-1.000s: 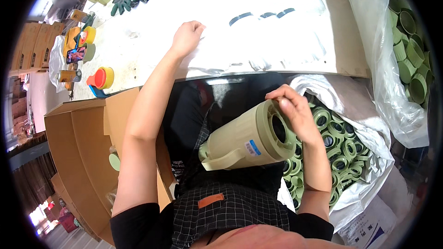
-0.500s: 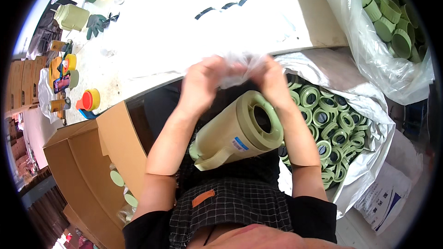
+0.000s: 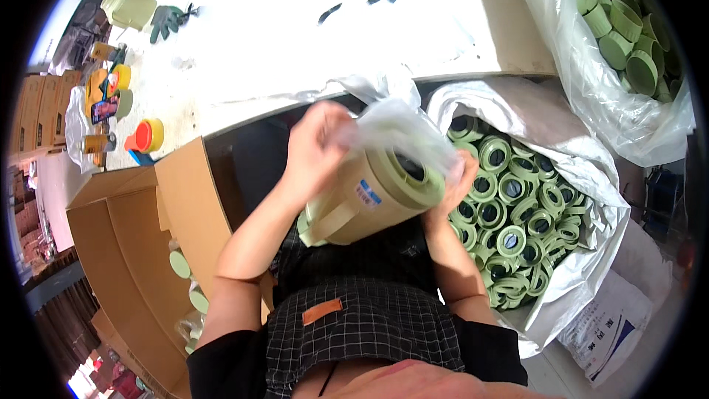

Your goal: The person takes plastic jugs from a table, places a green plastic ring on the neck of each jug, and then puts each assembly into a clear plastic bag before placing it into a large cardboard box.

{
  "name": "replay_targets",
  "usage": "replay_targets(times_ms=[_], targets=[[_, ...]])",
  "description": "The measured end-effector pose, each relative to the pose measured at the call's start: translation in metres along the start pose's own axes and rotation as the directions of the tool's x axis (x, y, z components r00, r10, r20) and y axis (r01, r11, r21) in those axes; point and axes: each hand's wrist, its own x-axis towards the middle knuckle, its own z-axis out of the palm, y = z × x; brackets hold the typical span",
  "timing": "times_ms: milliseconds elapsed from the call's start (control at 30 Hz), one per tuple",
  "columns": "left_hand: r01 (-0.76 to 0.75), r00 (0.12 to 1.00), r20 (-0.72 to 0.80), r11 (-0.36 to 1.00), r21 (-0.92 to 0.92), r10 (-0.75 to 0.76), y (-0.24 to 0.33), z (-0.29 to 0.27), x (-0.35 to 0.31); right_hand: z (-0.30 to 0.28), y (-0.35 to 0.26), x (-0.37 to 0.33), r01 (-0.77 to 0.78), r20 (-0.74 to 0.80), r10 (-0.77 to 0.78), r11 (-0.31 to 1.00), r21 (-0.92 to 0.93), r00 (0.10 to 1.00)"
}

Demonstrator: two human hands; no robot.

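Observation:
In front of my apron, a pale green jug [image 3: 343,214] lies tilted, its handle toward me and its round open top to the upper right. A blue-and-white label [image 3: 369,193] sticks to its side. Over the rim a clear plastic bag [image 3: 402,127] is stretched, partly covering the opening and smeared by motion. My left hand [image 3: 319,139] is closed on the bag's left edge, its fingertips blurred. At the right of the rim, my right hand [image 3: 454,188] pinches the bag's other edge, close against the jug.
A white sack [image 3: 617,199] of green ring-shaped lids [image 3: 511,240] stands at my right. An open carton [image 3: 125,251] with green pieces is at my left. Ahead is a white worktable [image 3: 244,52] with tape rolls, a glove [image 3: 168,22] and a phone [image 3: 103,109]. A plastic bag of green cups [image 3: 628,22] is far right.
The plastic bag has come down from beyond the jug onto its rim, and my hands have spread apart with it. The jug has shifted slightly up and left.

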Motion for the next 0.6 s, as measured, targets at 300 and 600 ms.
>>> replay_targets(times_ms=[300,600], targets=[[-0.062,0.982,-0.117,0.834,0.548,0.15,-0.023,-0.052,-0.171,-0.001,-0.069,-0.088,-0.357,0.828,0.323,0.92,-0.161,0.459],[0.506,0.461,-0.887,0.825,0.251,-0.013,0.044,-0.192,-0.253,0.102,-0.168,-0.092,-0.41,0.906,-0.357,0.879,0.244,-0.226]])
